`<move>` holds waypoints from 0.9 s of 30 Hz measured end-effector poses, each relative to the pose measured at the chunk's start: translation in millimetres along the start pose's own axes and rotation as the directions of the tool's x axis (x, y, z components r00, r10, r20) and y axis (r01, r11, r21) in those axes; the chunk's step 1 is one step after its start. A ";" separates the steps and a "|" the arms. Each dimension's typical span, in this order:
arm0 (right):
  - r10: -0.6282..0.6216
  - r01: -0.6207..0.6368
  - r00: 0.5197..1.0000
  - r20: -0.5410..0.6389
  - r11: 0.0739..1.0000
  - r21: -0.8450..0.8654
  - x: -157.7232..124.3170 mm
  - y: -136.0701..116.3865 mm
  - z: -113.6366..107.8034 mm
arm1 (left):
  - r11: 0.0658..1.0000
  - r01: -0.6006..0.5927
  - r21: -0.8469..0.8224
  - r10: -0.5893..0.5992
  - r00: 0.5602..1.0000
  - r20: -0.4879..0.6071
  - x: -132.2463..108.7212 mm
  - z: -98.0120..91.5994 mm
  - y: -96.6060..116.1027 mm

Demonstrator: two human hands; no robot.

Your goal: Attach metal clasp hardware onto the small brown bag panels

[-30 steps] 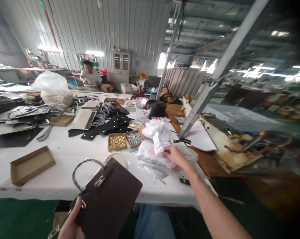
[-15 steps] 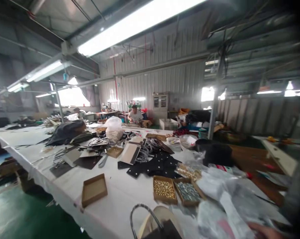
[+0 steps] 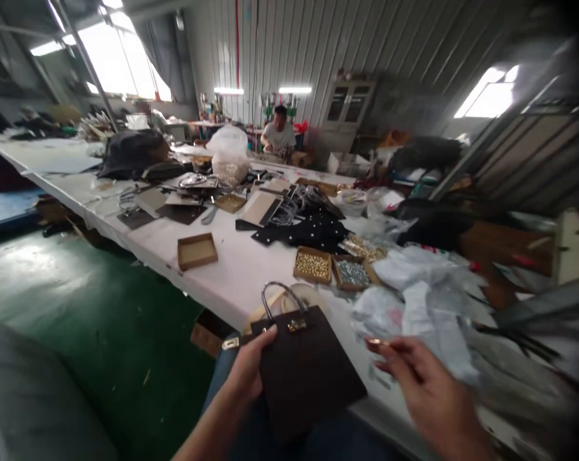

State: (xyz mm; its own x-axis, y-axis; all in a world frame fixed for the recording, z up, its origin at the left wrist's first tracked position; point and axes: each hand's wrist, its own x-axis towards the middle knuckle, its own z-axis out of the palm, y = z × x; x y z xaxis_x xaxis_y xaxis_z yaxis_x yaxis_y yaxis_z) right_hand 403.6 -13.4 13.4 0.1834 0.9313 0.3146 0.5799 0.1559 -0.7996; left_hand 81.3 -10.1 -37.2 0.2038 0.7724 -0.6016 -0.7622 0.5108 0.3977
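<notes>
My left hand (image 3: 251, 362) is closed on the upper left edge of a dark brown handbag piece (image 3: 313, 378), its thumb on the front. A grey looped handle (image 3: 282, 288) rises from the top of the piece, and a gold clasp (image 3: 297, 325) sits under it. A gold metal plate (image 3: 230, 344) sticks out to the left beside my left hand. To the right of the bag piece, apart from it, my right hand (image 3: 423, 378) pinches a small shiny gold-coloured piece (image 3: 376, 342); its exact kind is too blurred to tell.
Beyond the bag piece stand a box of gold studs (image 3: 313, 265), a box of silver hardware (image 3: 351, 273) and a shallow cardboard box (image 3: 198, 251). Plastic bags (image 3: 428, 288) lie at right. Black studded pieces (image 3: 303, 237) lie farther back. A co-worker (image 3: 279, 132) sits across the table.
The view has tilted down. The bag piece now shows more fully with my left hand on it. My right hand has come in from the lower right edge with a small gold-coloured piece.
</notes>
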 end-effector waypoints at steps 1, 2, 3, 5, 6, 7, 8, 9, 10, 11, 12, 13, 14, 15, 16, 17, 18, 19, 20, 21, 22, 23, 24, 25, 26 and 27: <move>0.002 -0.003 0.987 0.160 1.000 0.002 -19.2 -11.0 21.7 | 1.000 -0.003 -0.007 0.003 1.000 0.004 0.5 -0.4 -0.4; -0.024 0.028 0.963 0.269 1.000 -0.013 -35.6 -22.0 43.5 | 1.000 -0.004 -0.013 0.004 1.000 0.009 1.8 -0.1 0.3; -0.084 0.096 0.942 0.326 0.995 -0.020 -48.8 -31.5 63.9 | 1.000 -0.005 -0.020 0.006 1.000 0.015 3.2 0.5 1.1; -0.207 0.237 0.907 0.366 0.971 -0.039 -64.7 -44.1 96.7 | 0.999 -0.041 -0.035 0.041 0.999 0.020 4.0 1.5 1.3; -0.250 0.288 0.897 0.364 0.956 -0.051 -67.6 -47.0 108.2 | 0.997 -0.067 -0.038 0.067 0.998 0.017 3.2 1.6 0.4; -0.276 0.318 0.890 0.363 0.946 -0.059 -67.7 -48.2 116.6 | 0.995 -0.095 -0.035 0.096 0.995 0.009 1.9 1.4 -0.8; -0.286 0.329 0.887 0.363 0.942 -0.061 -65.6 -48.3 122.4 | 0.992 -0.121 -0.027 0.121 0.993 0.002 0.3 0.9 -1.9; -0.289 0.329 0.886 0.362 0.943 -0.053 -62.1 -47.9 126.2 | 0.990 -0.141 -0.013 0.141 0.990 -0.005 -1.6 0.2 -2.7; -0.289 0.323 0.890 0.354 0.946 -0.040 -57.8 -47.4 128.5 | 0.987 -0.158 0.003 0.159 0.987 -0.008 -3.5 -0.7 -3.0; -0.282 0.307 0.899 0.335 0.951 -0.022 -52.8 -47.2 129.9 | 0.984 -0.177 0.019 0.177 0.984 -0.011 -5.6 -1.8 -2.7; -0.266 0.281 0.915 0.303 0.960 -0.006 -47.4 -47.2 130.7 | 0.980 -0.197 0.034 0.198 0.980 -0.009 -7.8 -3.1 -1.8; -0.235 0.240 0.937 0.257 0.971 0.011 -41.5 -47.1 131.3 | 0.975 -0.219 0.048 0.219 0.976 -0.004 -10.0 -4.6 -0.7; -0.191 0.188 0.959 0.207 0.981 0.035 -34.7 -46.6 131.7 | 0.969 -0.239 0.062 0.239 0.971 0.009 -12.3 -6.3 0.5; -0.142 0.133 0.976 0.165 0.989 0.067 -27.1 -45.2 132.0 | 0.962 -0.261 0.077 0.260 0.965 0.023 -14.6 -8.3 1.7; -0.092 0.079 0.987 0.131 0.992 0.102 -18.6 -42.5 132.2 | 0.955 -0.283 0.095 0.280 0.959 0.038 -16.7 -10.5 2.8; -0.046 0.031 0.993 0.105 0.990 0.137 -9.6 -38.3 132.2 | 0.946 -0.301 0.116 0.297 0.953 0.050 -18.6 -12.7 3.6; -0.003 -0.013 0.996 0.093 0.986 0.165 -0.4 -32.9 131.9 | 0.937 -0.320 0.139 0.315 0.947 0.059 -20.3 -15.0 4.2; 0.043 -0.060 0.995 0.094 0.981 0.186 8.4 -26.4 131.4 | 0.926 -0.339 0.164 0.334 0.941 0.062 -21.6 -17.3 4.7; 0.090 -0.112 0.989 0.117 0.973 0.199 16.2 -19.6 130.6 | 0.915 -0.357 0.188 0.352 0.934 0.062 -22.6 -19.4 5.1; 0.134 -0.164 0.979 0.154 0.964 0.208 22.7 -13.0 129.5 | 0.903 -0.375 0.208 0.371 0.927 0.059 -23.1 -21.3 5.4; 0.168 -0.209 0.966 0.195 0.954 0.216 27.6 -7.3 128.2 | 0.894 -0.389 0.222 0.387 0.920 0.056 -23.3 -22.8 5.7; 0.188 -0.241 0.953 0.236 0.944 0.224 30.9 -2.7 126.8 | 0.888 -0.400 0.228 0.399 0.915 0.052 -23.2 -24.1 5.9; 0.192 -0.255 0.945 0.264 0.940 0.228 32.8 0.5 125.3 | 0.886 -0.403 0.228 0.404 0.914 0.046 -22.8 -25.0 6.1; 0.184 -0.249 0.944 0.274 0.941 0.227 33.3 2.3 123.8 | 0.890 -0.398 0.222 0.399 0.916 0.041 -22.2 -25.7 6.4; 0.167 -0.231 0.947 0.275 0.948 0.219 33.0 2.8 122.3 | 0.898 -0.386 0.213 0.387 0.921 0.038 -21.6 -26.0 6.8; 0.148 -0.207 0.951 0.273 0.957 0.202 32.0 2.2 120.8 | 0.905 -0.372 0.205 0.373 0.927 0.035 -20.9 -26.2 7.2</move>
State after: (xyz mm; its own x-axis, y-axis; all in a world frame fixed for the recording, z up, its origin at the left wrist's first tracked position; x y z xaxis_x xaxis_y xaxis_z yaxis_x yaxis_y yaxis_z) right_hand 314.8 56.5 -40.1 0.0429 0.9982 0.0413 0.3568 0.0233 -0.9339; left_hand 55.4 -32.4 -39.8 -0.0739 0.9201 -0.3847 -0.6398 0.2522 0.7260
